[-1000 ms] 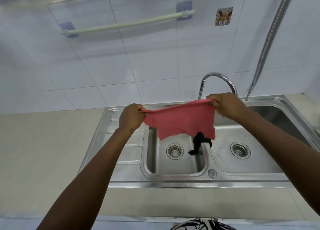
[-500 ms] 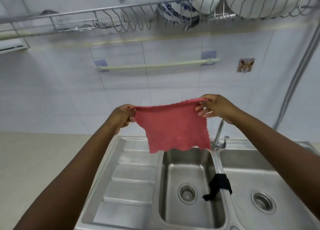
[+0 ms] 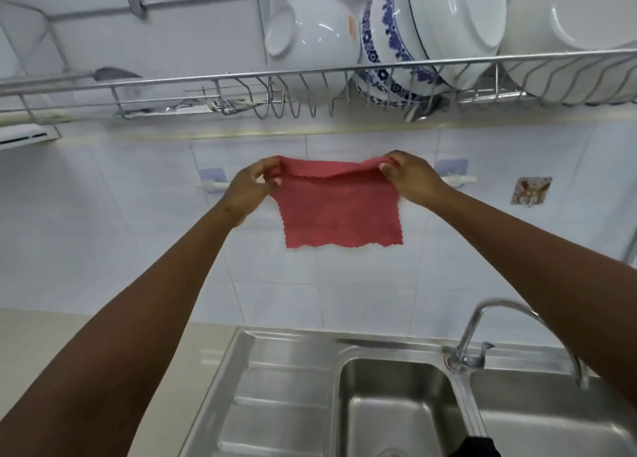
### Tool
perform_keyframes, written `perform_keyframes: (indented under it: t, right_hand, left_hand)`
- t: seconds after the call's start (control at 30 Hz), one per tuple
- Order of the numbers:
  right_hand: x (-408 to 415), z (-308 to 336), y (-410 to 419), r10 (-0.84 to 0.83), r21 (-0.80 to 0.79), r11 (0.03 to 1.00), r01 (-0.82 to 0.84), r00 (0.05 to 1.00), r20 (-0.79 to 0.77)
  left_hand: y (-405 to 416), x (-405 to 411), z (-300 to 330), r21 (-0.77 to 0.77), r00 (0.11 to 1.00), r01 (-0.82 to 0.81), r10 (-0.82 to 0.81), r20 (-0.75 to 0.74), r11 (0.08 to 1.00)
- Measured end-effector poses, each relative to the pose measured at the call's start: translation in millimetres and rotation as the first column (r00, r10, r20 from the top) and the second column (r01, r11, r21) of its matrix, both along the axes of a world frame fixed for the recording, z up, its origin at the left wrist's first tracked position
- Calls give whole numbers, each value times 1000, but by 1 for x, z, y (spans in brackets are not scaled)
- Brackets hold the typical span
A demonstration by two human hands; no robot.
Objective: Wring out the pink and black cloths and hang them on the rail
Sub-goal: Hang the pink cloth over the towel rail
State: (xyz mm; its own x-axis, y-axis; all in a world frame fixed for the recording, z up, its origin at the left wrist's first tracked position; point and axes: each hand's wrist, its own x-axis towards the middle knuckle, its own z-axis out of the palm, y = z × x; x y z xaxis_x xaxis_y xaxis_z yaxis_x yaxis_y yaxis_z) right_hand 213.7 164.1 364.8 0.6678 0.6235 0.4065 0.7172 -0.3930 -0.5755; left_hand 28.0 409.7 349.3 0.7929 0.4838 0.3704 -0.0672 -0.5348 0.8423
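Note:
The pink cloth [image 3: 339, 211] hangs spread flat against the tiled wall, its top edge folded over at the height of the rail. My left hand [image 3: 249, 188] pinches its upper left corner and my right hand [image 3: 410, 178] pinches its upper right corner. Only the two ends of the pale rail [image 3: 460, 180] show on either side; the cloth and hands hide the middle. A bit of the black cloth [image 3: 477, 449] lies on the divider between the sink basins at the bottom edge.
A wire dish rack [image 3: 310, 87] with white and blue-patterned bowls hangs just above the rail. The steel double sink [image 3: 286, 387] and curved tap [image 3: 496, 332] are below. A beige counter [image 3: 51, 332] lies to the left.
Both hands have lifted the pink cloth up from over the sink to the rail on the wall. The view has tilted upward, so the black cloth is nearly out of frame.

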Motion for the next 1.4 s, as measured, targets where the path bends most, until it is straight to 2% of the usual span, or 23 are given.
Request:
perform_keyframes:
  t: [0.03, 0.1, 0.17, 0.2, 0.27, 0.33, 0.4, 0.47, 0.53, 0.63, 0.73, 0.83, 0.9, 1.03, 1.13, 1.2, 1.3, 1.4]
  right_hand:
    - [5, -1, 6, 3, -45, 999, -2, 1000, 21]
    - [14, -5, 14, -17, -163, 986, 34, 995, 103]
    - [21, -8, 17, -59, -292, 946, 143, 958, 280]
    - [23, -10, 17, -75, -317, 927, 201, 927, 368]
    - [27, -14, 19, -130, -279, 917, 285, 875, 466]
    - [29, -14, 22, -210, -192, 926, 324, 868, 450]
    - [31, -9, 25, -260, -127, 936, 329, 887, 381]
    - [32, -5, 25, -236, -92, 955, 281, 912, 335]
    - [31, -3, 24, -122, -99, 981, 167, 928, 352]
    - [28, -11, 20, 153, -244, 969, -43, 878, 454]
    - [20, -18, 17, 190, -287, 956, -65, 882, 432]
    - [14, -17, 26, 212, -435, 900, -33, 905, 369]
    - [8, -14, 33, 208, -450, 893, -14, 899, 385]
    - [0, -13, 47, 222, -388, 920, -56, 889, 400]
    - [-4, -8, 56, 194, -501, 866, -19, 934, 300]
    - [-8, -6, 61, 207, -564, 826, -5, 933, 295]
    - [-15, -6, 65, 244, -481, 876, -42, 899, 365]
    - [-18, -10, 64, 291, -417, 902, -111, 869, 399]
  left_hand:
    - [3, 7, -3, 200, 998, -13, 24, -50, 980]
    - [11, 17, -12, 533, 993, -33, 90, -81, 846]
    - [22, 24, -20, 705, 985, -90, 168, -42, 703]
    - [29, 26, -23, 735, 968, -149, 250, -29, 662]
    - [40, 29, -26, 715, 899, -264, 434, -61, 647]
    - [45, 30, -23, 594, 833, -408, 549, -70, 694]
    - [37, 29, -19, 530, 821, -506, 569, 53, 681]
    - [26, 25, -20, 642, 887, -437, 419, 193, 630]
    - [24, 20, -26, 814, 946, -283, 285, 151, 507]
    - [39, 9, -28, 886, 938, -216, 340, 72, 409]
    - [54, 0, -25, 895, 900, -194, 435, 0, 401]
    - [64, -12, -23, 873, 840, -213, 538, -66, 440]
    - [64, -18, -25, 866, 816, -253, 576, -49, 432]
    - [63, -25, -25, 886, 856, -286, 513, 64, 366]
    - [72, -38, -30, 913, 854, -222, 521, 12, 343]
    - [83, -46, -31, 914, 823, -187, 565, -54, 361]
    - [90, -49, -25, 906, 791, -173, 602, -105, 386]
    - [88, -51, -28, 921, 813, -191, 581, -46, 340]
